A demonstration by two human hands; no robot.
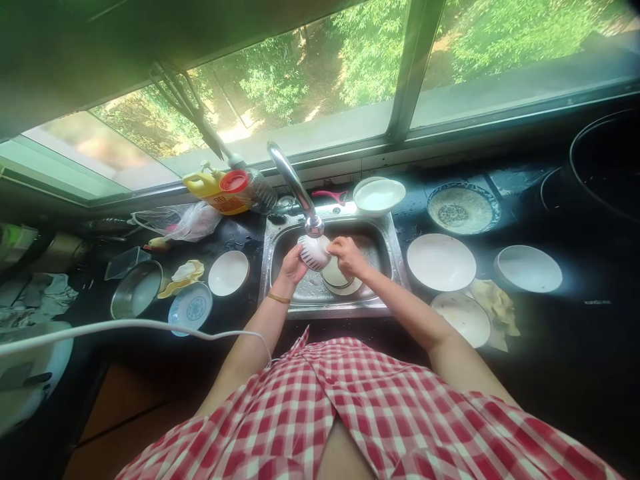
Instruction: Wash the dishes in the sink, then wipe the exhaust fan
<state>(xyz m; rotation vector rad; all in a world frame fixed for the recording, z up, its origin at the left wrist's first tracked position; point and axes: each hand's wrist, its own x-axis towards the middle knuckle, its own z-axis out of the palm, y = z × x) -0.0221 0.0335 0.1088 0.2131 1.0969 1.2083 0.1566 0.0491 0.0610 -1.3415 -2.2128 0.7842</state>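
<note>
A small white patterned bowl (314, 252) is held tilted on its side right under the chrome faucet (295, 187), over the steel sink (385, 253). My left hand (293, 265) cups its left side. My right hand (346, 257) grips its right rim from above. Below the bowl, more white dishes (340, 280) lie stacked in the sink basin.
White plates (441, 262) and bowls (529, 269) and a patterned dish (463, 209) stand right of the sink on the dark counter. Left of it sit a white bowl (229, 273), a blue-patterned plate (190, 307), a steel bowl (136, 289), a yellow bottle (215, 190). A white cable (130, 325) crosses the foreground.
</note>
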